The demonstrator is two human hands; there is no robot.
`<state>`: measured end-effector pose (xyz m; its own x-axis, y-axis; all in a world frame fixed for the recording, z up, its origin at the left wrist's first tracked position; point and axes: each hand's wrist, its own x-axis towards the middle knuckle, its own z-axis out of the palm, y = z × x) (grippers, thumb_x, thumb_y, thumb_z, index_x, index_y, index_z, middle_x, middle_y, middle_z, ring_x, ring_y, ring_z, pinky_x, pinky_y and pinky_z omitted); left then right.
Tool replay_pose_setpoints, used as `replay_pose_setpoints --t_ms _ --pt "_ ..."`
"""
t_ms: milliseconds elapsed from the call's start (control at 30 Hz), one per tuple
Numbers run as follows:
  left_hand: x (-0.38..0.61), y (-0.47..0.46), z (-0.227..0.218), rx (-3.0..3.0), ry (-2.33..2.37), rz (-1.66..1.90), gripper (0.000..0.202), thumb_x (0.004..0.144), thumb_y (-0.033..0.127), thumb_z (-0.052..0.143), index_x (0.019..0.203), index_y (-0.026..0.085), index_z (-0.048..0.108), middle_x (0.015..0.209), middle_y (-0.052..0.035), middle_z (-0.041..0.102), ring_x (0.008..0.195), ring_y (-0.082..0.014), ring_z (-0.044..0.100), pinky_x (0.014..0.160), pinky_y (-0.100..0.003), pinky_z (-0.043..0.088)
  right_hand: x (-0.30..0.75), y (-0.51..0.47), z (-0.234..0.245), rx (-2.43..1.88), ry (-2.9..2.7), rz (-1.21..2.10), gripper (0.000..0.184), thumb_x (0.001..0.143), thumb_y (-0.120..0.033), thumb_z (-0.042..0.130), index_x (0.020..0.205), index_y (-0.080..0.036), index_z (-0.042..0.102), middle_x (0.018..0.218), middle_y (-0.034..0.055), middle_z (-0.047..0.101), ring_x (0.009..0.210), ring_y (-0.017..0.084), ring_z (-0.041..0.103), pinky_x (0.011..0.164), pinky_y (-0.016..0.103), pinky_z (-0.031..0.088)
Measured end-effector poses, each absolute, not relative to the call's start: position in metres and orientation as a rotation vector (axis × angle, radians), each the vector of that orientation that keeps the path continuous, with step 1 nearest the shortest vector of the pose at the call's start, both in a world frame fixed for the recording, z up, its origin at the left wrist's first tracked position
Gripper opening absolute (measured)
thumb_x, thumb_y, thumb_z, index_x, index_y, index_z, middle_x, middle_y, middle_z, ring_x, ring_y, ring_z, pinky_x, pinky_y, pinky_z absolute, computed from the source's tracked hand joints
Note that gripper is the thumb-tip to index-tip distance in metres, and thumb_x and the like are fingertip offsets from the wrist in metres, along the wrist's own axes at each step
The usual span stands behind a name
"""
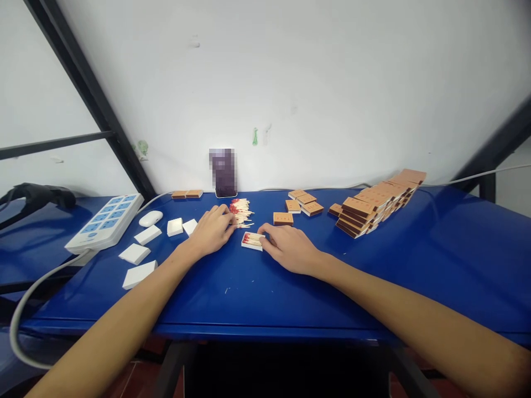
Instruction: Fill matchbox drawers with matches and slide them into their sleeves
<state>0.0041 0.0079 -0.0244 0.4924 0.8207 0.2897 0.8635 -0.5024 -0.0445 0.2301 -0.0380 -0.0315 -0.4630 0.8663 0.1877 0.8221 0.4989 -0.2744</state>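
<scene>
My left hand (pixel 211 229) is at the left edge of a pile of red-tipped matches (pixel 240 209). Its fingers are curled in a pinch, with a few match ends showing just past the fingertips. My right hand (pixel 292 249) grips the right end of a small white matchbox tray (pixel 245 244) between thumb and fingers. Matches lie side by side in this tray, red heads to the left; its right end is partly hidden by my fingers. A closed brown matchbox (pixel 283 219) lies just behind my right hand.
Several white trays (pixel 140 275) lie at left near a white earbud case (pixel 151 219) and a power strip (pixel 105 221). More matchboxes (pixel 312 208) sit at centre right, beside a large leaning stack (pixel 373 204). A phone (pixel 225 174) leans on the wall.
</scene>
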Motion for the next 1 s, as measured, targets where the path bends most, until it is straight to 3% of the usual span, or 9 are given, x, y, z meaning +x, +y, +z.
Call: replay_pose_setpoints --t_ms 267,433,567,667,1000 --pt "0.005 0.008 -0.025 -2.615 -1.483 -0.330 0.024 0.094 0.035 0.044 0.091 0.019 0.061 0.099 -0.0081 0.054 0.090 -0.0234 0.049 0.081 -0.039 0.041 0.230 -0.037 -0.032 -1.397 -2.412 0.245 0.023 0.098 -0.035 0.037 0.103 -0.023 0.056 0.082 0.0006 0.067 0.071 0.016 0.058 0.059 0.026 0.028" --pt "0.004 0.008 -0.022 -2.625 -1.428 -0.214 0.027 0.098 0.032 0.037 0.091 0.018 0.059 0.096 -0.0087 0.053 0.087 -0.0234 0.049 0.077 -0.038 0.040 0.230 -0.039 -0.030 -1.398 -2.400 0.279 0.026 0.099 -0.039 0.036 0.103 -0.023 0.056 0.082 0.0009 0.066 0.073 0.016 0.059 0.060 0.026 0.029" --pt "0.003 0.006 -0.021 -2.599 -1.414 -0.116 0.027 0.098 0.029 0.034 0.092 0.017 0.057 0.098 -0.0105 0.054 0.086 -0.0241 0.050 0.075 -0.039 0.040 0.228 -0.042 -0.027 -1.410 -2.401 0.299 0.031 0.091 -0.049 0.049 0.106 -0.023 0.056 0.082 0.0010 0.066 0.072 0.016 0.059 0.058 0.026 0.028" --pt "0.003 0.005 -0.019 -2.548 -1.421 -0.067 0.028 0.099 0.029 0.033 0.093 0.016 0.057 0.100 -0.0111 0.055 0.088 -0.0250 0.051 0.075 -0.039 0.040 0.228 -0.042 -0.028 -1.412 -2.419 0.271 0.032 0.086 -0.045 0.057 0.108 -0.023 0.055 0.085 0.0011 0.067 0.073 0.017 0.059 0.058 0.026 0.029" --pt "0.002 0.001 -0.008 -2.502 -1.408 -0.331 0.025 0.100 0.029 0.031 0.096 0.016 0.053 0.100 -0.0094 0.054 0.090 -0.0235 0.049 0.079 -0.037 0.039 0.229 -0.039 -0.032 -1.412 -2.387 0.267 0.028 0.086 -0.040 0.056 0.109 -0.023 0.055 0.086 0.0015 0.067 0.071 0.016 0.058 0.056 0.026 0.027"
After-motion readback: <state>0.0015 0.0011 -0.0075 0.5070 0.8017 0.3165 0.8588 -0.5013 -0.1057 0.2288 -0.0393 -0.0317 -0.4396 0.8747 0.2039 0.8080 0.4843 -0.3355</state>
